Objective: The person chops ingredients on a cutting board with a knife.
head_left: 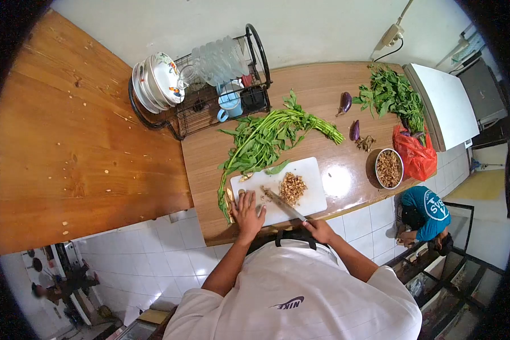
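Observation:
A white cutting board (314,195) lies near the table's front edge. My right hand (320,230) is closed round the handle of a kitchen knife (284,205), whose blade slants across the board. Beside the blade sits a pile of chopped brown pieces (292,188), with smaller bits to its left. My left hand (247,216) rests on the board's left side, fingers spread; I see nothing held in it. Just behind the board, a bunch of leafy green stems (266,136) stretches across the table, one leaf overlapping the board.
A bowl of brown pieces (389,169) stands to the right, near a red plastic bag (416,153) and more leafy greens (395,93). Two eggplants (345,103) lie behind. A dish rack (201,107) holds plates, glasses and cups. Another person (428,209) crouches at the right.

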`<state>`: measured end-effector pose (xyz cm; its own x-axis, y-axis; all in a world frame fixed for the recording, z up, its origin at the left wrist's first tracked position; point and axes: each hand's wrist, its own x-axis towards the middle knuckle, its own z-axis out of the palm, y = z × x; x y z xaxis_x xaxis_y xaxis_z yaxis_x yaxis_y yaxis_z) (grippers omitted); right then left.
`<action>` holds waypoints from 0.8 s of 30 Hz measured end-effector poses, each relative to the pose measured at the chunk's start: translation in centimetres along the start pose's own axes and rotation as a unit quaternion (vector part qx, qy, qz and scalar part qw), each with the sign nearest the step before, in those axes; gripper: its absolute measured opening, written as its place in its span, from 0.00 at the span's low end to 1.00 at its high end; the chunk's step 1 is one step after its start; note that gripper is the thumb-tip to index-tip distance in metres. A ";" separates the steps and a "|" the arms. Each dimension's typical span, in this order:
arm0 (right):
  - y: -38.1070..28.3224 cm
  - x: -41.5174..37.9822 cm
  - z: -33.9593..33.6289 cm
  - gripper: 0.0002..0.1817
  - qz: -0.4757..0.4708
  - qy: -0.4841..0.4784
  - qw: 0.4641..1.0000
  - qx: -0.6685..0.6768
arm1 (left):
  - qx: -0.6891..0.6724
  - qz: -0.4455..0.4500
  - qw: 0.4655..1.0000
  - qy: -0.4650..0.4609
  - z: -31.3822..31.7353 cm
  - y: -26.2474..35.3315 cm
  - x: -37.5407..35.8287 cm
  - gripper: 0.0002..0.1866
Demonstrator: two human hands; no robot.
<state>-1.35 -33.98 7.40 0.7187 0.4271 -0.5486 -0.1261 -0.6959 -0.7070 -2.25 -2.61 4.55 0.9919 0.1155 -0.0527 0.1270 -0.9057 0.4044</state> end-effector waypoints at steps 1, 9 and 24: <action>-0.4 0.4 0.3 0.31 0.022 -0.069 0.997 -0.009 | -0.003 -0.010 1.000 0.004 -0.2 -0.9 -0.3 0.38; -2.1 2.9 8.2 0.27 -0.051 -0.065 0.997 -0.004 | 0.035 0.015 0.999 -0.038 -2.2 -4.5 -0.9 0.32; -4.6 0.9 12.5 0.30 0.059 0.128 0.989 0.056 | -0.027 0.061 0.995 0.080 -4.3 -7.9 2.6 0.23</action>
<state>-8.66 -23.21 4.63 0.8418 0.1778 -0.5097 -0.2837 -0.6575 -0.6980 -0.64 6.61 5.14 0.9869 0.0725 0.1443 0.0004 -0.8947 0.4466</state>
